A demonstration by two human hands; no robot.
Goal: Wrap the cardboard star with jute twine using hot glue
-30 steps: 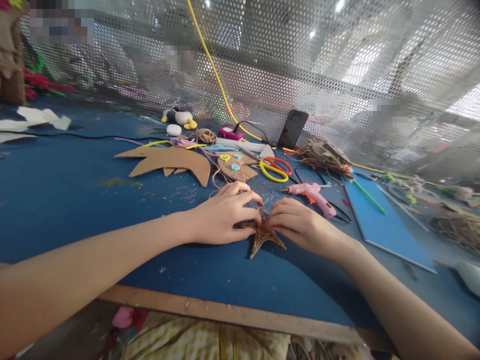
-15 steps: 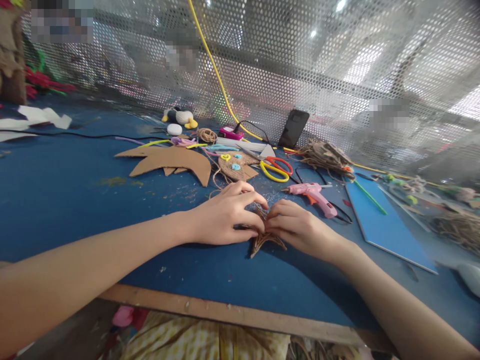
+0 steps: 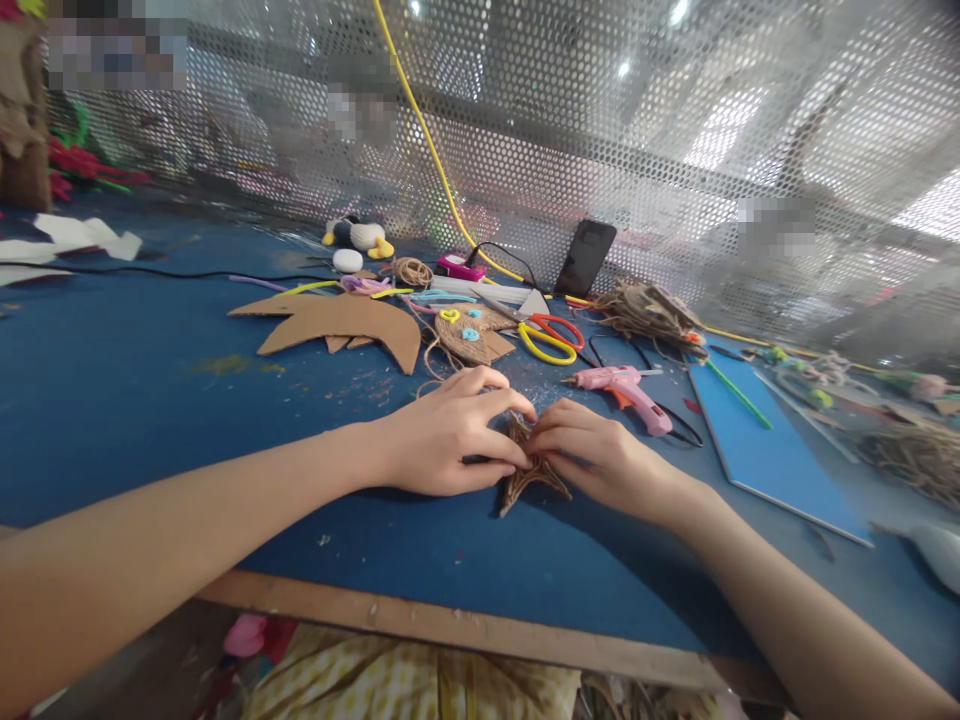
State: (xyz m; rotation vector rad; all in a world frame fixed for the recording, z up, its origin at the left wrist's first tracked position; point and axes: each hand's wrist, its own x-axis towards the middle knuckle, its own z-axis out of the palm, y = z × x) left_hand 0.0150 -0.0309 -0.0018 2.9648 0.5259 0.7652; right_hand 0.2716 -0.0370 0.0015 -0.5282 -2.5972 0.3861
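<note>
A small star (image 3: 534,478) covered in brown twine lies on the blue table near its front edge, partly hidden under my fingers. From the left, my left hand (image 3: 469,430) grips it with curved fingers. My right hand (image 3: 592,445) pinches at its middle and right side, the fingertips meeting those of the left. Just beyond the hands is a twine-wrapped piece (image 3: 469,345) with yellow and light-blue decorations. A pink glue gun (image 3: 626,393) lies to the right of it, below scissors (image 3: 551,338) with red and yellow handles.
Brown cardboard cutouts (image 3: 341,325) lie left of centre. A dark phone (image 3: 586,257) leans on the perforated metal screen (image 3: 645,130). On the right are a blue board (image 3: 780,450) and a twine bundle (image 3: 919,455). A yellow cable (image 3: 427,130) hangs down the screen.
The fingers of my right hand have shifted slightly on the star, baring a little more of its middle. My left hand keeps nearly the same place.
</note>
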